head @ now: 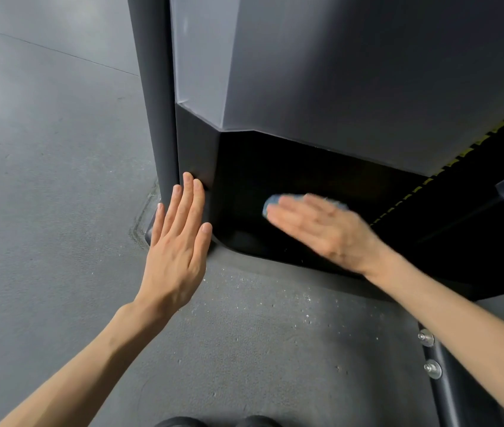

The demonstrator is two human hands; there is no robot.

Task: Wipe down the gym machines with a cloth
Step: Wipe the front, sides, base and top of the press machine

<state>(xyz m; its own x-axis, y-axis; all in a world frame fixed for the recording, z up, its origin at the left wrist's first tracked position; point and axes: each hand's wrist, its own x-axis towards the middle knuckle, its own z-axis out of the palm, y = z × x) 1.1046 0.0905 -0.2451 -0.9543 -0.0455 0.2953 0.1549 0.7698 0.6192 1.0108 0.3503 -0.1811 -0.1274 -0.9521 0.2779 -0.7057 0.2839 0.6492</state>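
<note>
A dark gym machine (352, 72) with a grey shroud fills the upper right; its black lower panel (244, 186) sits just above the floor. My right hand (321, 229), blurred by motion, presses a blue cloth (273, 201) flat against that black panel with straight fingers. Only the cloth's left end and top edge show past the fingers. My left hand (179, 238) rests open, fingers straight, against the panel's left corner beside a dark upright post (155, 87).
Grey rubber floor (44, 180) spreads to the left and below, speckled with white grit near the machine's base. A frame bar with two bolts (429, 352) stands at the lower right. A yellow-marked toothed strip (460, 158) runs diagonally on the right.
</note>
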